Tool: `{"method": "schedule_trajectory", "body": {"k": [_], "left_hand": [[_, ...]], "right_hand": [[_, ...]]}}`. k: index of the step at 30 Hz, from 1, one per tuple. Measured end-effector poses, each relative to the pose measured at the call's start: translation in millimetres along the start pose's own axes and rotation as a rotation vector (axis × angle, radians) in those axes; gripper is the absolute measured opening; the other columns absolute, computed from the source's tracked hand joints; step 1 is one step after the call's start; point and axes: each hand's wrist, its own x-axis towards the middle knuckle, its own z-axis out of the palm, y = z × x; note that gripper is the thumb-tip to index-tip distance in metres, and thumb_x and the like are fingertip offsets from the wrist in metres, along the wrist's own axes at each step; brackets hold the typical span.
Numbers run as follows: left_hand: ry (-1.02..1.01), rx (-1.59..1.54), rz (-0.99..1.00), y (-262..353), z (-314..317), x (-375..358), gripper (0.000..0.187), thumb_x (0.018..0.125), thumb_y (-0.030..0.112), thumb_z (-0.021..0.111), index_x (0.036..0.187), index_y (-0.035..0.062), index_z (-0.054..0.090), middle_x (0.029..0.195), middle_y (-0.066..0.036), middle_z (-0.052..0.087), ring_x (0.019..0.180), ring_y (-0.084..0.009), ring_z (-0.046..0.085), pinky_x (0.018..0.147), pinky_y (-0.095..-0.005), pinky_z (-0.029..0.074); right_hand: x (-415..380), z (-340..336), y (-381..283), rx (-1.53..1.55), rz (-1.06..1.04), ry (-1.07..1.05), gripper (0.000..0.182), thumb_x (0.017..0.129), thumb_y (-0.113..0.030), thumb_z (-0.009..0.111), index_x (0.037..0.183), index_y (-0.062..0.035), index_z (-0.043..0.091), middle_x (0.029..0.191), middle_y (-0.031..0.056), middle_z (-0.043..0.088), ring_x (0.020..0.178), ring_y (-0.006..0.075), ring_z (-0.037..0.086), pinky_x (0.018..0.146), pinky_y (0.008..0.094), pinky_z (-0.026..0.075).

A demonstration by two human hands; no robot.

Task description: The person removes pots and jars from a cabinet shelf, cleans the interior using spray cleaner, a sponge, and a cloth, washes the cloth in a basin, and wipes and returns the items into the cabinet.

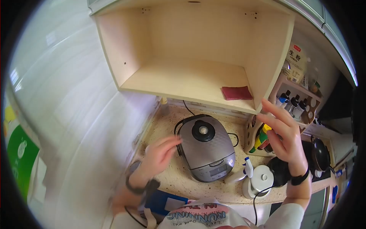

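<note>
My left hand (pixel 160 153) is open at the left side of a grey rice cooker (pixel 206 145), its fingers stretched out and overlapping the cooker's edge in this view. My right hand (pixel 284 133) is raised, open and holding nothing, near the lower right corner of an open wooden cabinet (pixel 179 76). Inside that cabinet, a folded dark red cloth (pixel 237 93) lies at the front right of the shelf. The rice cooker stands on the speckled counter (pixel 160 171) with its lid down.
A white spray bottle (pixel 248 167) and a white lidded pot (pixel 262 178) stand right of the cooker. Behind my right hand, a rack (pixel 282 84) holds bottles and a bag of powder (pixel 296 63). Farther right sits a black pan (pixel 320 154). A tiled wall (pixel 72 114) bounds the left.
</note>
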Motion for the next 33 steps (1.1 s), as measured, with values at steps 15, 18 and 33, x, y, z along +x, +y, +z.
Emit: {"method": "schedule_trajectory", "body": {"k": [15, 18, 33], "left_hand": [[-0.649, 0.032, -0.25, 39.4, 112.4, 261.0, 0.037, 0.078, 0.014, 0.052, 0.113, 0.0052, 0.061, 0.109, -0.017, 0.061, 0.089, -0.0291, 0.061, 0.082, -0.0338, 0.047], [-0.51, 0.068, -0.105, 21.4, 128.2, 256.0, 0.036, 0.078, 0.021, 0.055, 0.11, 0.0061, 0.063, 0.107, -0.019, 0.062, 0.085, -0.0301, 0.061, 0.079, -0.0345, 0.048], [-0.151, 0.448, 0.218, 44.0, 152.8, 235.4, 0.019, 0.073, 0.019, 0.057, 0.082, 0.0077, 0.069, 0.083, -0.015, 0.062, 0.079, -0.0318, 0.059, 0.072, -0.0419, 0.048]], "right_hand": [[-221.7, -72.9, 85.0, 0.255, 0.535, 0.242, 0.033, 0.075, -0.002, 0.046, 0.105, 0.0011, 0.062, 0.132, 0.0201, 0.046, 0.113, 0.0274, 0.052, 0.082, 0.0281, 0.044], [-245.6, -71.0, 105.4, 0.287, 0.563, 0.244, 0.033, 0.078, -0.004, 0.048, 0.107, 0.001, 0.061, 0.133, 0.0192, 0.045, 0.114, 0.0265, 0.051, 0.082, 0.0268, 0.043], [-202.1, 3.9, 126.7, 0.488, 0.529, 0.179, 0.033, 0.079, -0.004, 0.051, 0.11, 0.0003, 0.06, 0.134, 0.0216, 0.043, 0.112, 0.0241, 0.051, 0.078, 0.0269, 0.046]]}}
